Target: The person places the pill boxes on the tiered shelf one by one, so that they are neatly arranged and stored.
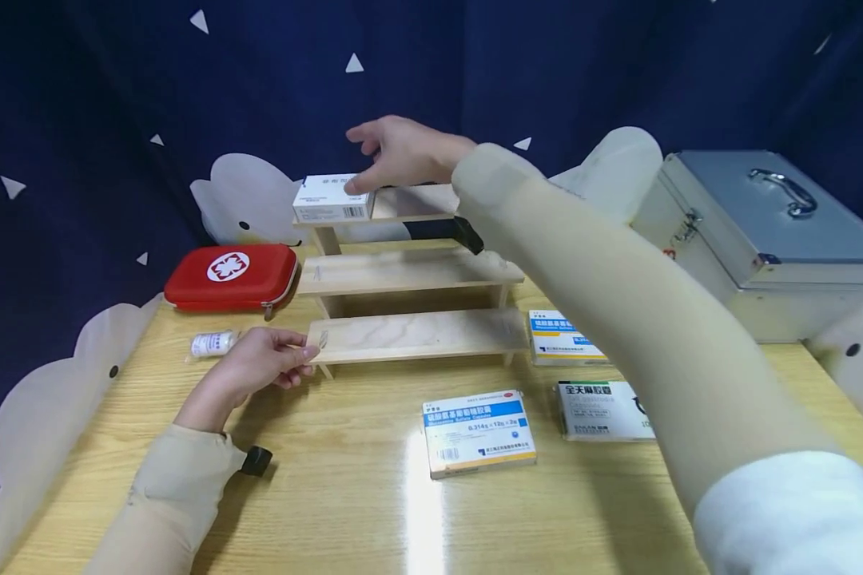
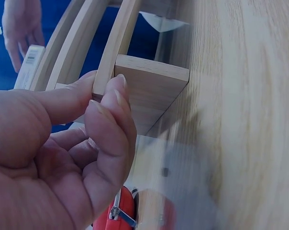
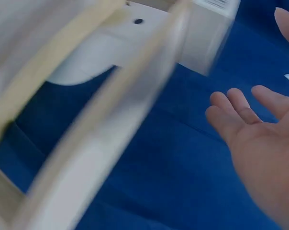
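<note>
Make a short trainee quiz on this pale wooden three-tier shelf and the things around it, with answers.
1. Which hand pinches one end of the lowest tier of the pale wooden three-tier shelf?
2. True or false: the white rectangular cardboard box sits on the top tier.
3. Multiple choice: which lies left of the shelf in the head view? A, the red zippered case with a round white emblem; B, the grey metal case with a handle.

Key: 1, the left hand; 2, true; 3, A.

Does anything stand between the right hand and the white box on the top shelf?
Nothing visible does. In the right wrist view, only a gap with blue curtain behind it separates the right hand from the white box.
</note>
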The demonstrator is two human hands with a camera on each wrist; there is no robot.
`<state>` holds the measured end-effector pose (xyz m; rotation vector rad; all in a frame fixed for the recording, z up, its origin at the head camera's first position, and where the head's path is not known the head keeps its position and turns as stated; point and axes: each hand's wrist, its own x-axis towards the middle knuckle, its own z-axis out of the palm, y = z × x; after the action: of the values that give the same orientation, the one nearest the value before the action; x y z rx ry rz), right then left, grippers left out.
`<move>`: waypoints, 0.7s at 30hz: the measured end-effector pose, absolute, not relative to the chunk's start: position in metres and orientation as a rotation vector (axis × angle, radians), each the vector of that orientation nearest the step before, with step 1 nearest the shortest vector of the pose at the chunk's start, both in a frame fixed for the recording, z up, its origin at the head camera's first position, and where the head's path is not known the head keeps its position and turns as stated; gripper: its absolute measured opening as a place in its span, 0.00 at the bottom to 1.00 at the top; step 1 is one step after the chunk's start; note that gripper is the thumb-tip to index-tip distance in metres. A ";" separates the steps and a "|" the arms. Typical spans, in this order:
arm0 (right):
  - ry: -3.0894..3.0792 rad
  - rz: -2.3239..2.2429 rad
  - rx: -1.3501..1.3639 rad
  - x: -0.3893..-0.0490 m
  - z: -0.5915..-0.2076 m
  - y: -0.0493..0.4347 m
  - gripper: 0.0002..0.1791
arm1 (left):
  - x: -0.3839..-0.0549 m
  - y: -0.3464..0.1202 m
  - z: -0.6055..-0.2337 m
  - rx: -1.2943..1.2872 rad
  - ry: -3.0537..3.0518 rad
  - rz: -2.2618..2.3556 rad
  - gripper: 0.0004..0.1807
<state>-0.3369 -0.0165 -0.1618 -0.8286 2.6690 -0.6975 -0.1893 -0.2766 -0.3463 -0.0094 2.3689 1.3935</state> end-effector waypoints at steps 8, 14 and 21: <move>2.827 -0.598 -1.092 -0.279 -0.136 0.024 0.41 | -0.191 -0.277 -0.339 0.004 2.380 1.390 0.21; 2.770 -0.730 -1.277 -0.221 -0.155 0.067 0.31 | -0.195 -0.278 -0.340 0.014 2.373 1.382 0.22; 2.732 -0.777 -1.427 -0.171 -0.205 0.111 0.25 | -0.198 -0.279 -0.336 0.028 2.374 1.366 0.23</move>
<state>-0.1711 0.1107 -0.2054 -1.4269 2.7317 -0.7771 -0.1985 -0.2795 -0.3362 0.0275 2.3742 1.3662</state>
